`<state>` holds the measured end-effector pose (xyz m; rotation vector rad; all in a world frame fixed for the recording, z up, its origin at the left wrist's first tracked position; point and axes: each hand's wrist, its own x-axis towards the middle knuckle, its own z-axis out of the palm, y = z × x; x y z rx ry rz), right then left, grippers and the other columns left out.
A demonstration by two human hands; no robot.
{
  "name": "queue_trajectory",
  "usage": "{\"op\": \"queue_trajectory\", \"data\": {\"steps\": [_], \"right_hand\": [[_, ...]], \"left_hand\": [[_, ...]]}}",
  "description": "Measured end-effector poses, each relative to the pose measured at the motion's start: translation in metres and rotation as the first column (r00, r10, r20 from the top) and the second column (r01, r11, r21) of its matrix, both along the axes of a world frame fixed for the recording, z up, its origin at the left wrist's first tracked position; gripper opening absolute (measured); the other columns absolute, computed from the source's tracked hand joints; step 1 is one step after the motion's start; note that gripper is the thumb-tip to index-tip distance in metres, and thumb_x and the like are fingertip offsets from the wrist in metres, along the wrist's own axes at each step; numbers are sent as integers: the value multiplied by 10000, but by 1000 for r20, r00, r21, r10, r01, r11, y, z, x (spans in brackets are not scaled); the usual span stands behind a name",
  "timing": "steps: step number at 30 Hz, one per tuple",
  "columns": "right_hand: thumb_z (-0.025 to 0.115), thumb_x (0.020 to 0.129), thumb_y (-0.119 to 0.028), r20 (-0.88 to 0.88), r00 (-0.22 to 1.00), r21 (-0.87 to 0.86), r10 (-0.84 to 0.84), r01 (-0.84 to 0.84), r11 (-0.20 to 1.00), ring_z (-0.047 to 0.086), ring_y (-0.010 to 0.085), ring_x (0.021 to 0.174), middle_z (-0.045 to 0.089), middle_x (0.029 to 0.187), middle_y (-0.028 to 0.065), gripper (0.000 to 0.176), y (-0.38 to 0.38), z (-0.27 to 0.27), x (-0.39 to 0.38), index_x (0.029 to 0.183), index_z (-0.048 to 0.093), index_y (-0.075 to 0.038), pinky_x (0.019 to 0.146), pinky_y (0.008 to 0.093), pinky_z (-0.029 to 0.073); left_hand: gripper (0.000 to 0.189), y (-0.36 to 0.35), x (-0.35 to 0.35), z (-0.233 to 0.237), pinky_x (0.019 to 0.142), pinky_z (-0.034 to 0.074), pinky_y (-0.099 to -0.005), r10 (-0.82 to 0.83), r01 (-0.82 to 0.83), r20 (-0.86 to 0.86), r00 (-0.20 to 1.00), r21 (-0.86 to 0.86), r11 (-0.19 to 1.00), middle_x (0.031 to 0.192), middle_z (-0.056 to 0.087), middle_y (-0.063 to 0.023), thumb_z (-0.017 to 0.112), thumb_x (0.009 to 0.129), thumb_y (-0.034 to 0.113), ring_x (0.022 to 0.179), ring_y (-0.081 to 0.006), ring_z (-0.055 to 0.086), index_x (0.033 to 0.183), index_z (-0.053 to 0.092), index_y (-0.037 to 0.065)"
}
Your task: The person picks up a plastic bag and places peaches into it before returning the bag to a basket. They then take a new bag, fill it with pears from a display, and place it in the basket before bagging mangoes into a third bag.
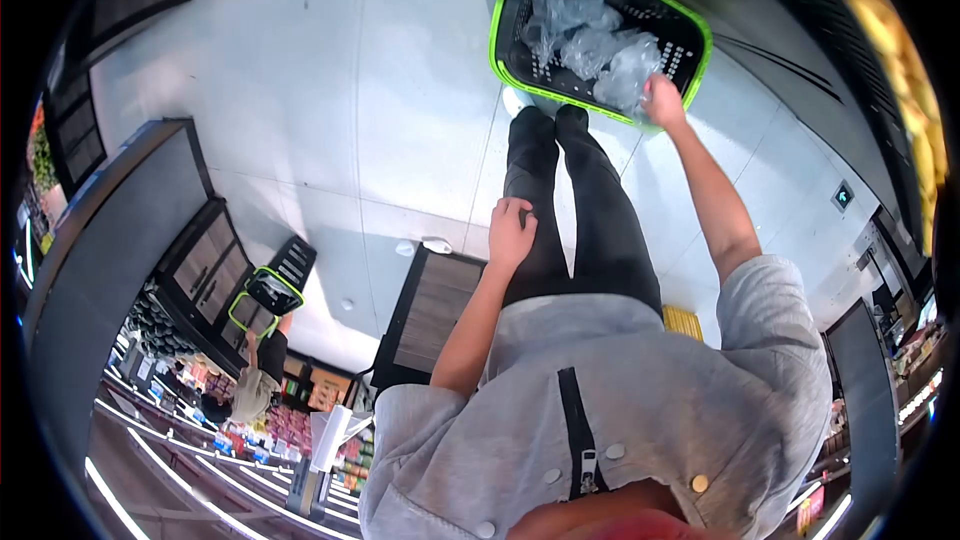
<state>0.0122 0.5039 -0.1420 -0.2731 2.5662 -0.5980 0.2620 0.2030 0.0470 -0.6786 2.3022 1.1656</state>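
Observation:
A black basket with a bright green rim (498,15) stands on the floor at the upper middle. Several clear plastic bags (590,48) lie inside it, their contents too unclear to make out. My right hand (662,102) reaches over the near right side of the rim, its fingers closed on the nearest bag (627,75). My left hand (512,232) rests on my thigh in dark trousers (534,175), fingers loosely bent and a little apart, with nothing visible in it.
Pale floor tiles (290,80) surround the basket. Dark wood-fronted units (435,305) stand at the left, and a dark shelf edge with yellow goods (905,60) runs along the right. A person (255,390) stands near another green-rimmed basket (275,290) at the lower left.

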Motion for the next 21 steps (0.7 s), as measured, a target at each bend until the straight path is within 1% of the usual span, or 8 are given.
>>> {"op": "queue_trajectory", "data": {"steps": [5,7,9,12,15,16,19,21], "right_hand": [[623,747,-34,159,975,-372,-155,205,906,664,300,774,624,810,172,118,-39,161,26,843,558,-12,710,375,524],[579,781,35,507,852,-577,-128,446,684,661,191,738,633,812,86,117,-58,225,30,868,527,-23,678,311,524],[551,816,67,595,804,-693,-2,514,505,646,131,741,621,833,35,142,-74,295,30,883,487,-41,675,268,523],[547,850,51,580,813,-777,47,535,332,638,125,703,622,798,42,124,-85,363,39,876,475,-46,607,266,519],[553,868,12,568,812,-679,-131,553,484,635,120,657,630,723,42,88,-77,346,43,854,487,-43,527,278,501],[586,846,-21,446,869,-539,-214,452,711,631,105,618,624,647,50,84,-77,339,42,827,506,-38,477,289,489],[557,754,-94,130,989,-300,70,-28,953,668,342,698,667,703,171,94,-86,332,7,822,589,-38,629,416,538],[580,731,-141,-182,922,-84,340,-360,929,653,396,818,666,841,195,169,-122,394,-46,867,637,-58,731,475,536]], "left_hand": [[336,0,-66,82,885,453,-422,21,-16,-209,978,24,1000,1065,548,-156,698,787,166,1032,-359,536,1064,555,42],[629,6,-87,113,876,479,-392,48,-70,-314,948,-59,996,1192,487,-185,777,773,258,1001,-315,556,1259,458,17],[961,10,-99,138,911,461,-418,250,-251,-319,914,39,967,1327,343,-225,835,712,385,1080,-329,493,1398,289,-8],[793,-1,-107,178,888,487,-420,233,-256,-198,952,-105,961,1159,541,-211,822,689,387,1033,-356,588,1292,440,40],[636,-38,-98,159,821,520,-419,18,-13,23,1000,-196,981,944,655,-164,807,675,366,910,-346,646,1167,537,66],[588,-45,-93,147,805,527,-418,-35,41,30,999,-235,971,892,669,-152,800,670,355,883,-342,656,1125,559,71],[516,-94,-105,104,766,542,-398,-173,179,52,984,-167,969,839,699,-140,776,675,327,825,-294,690,1075,594,56],[490,-119,-164,165,680,551,-345,-115,112,-23,993,-107,988,678,690,-92,750,717,313,645,-192,688,1076,591,19]]}}
